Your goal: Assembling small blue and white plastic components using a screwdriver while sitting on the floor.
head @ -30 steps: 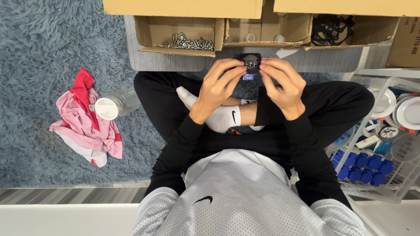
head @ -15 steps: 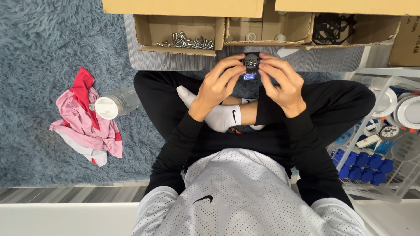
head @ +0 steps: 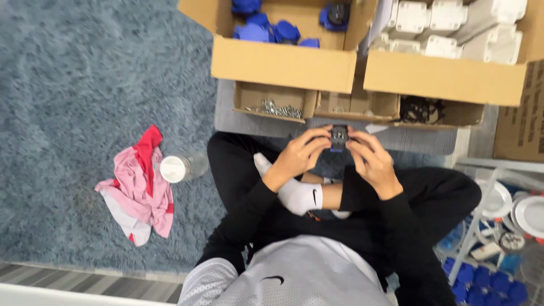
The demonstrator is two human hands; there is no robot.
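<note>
Brown cardboard boxes (head: 283,62) ahead (small trays (head: 275,97) below them)

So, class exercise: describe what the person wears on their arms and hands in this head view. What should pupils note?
Both arms are covered by long, plain black sleeves reaching the wrists. The left hand and right hand are bare: no gloves, and no rings or watch can be made out. Over the black top sits a grey sleeveless vest with a small dark logo on the chest.
</note>
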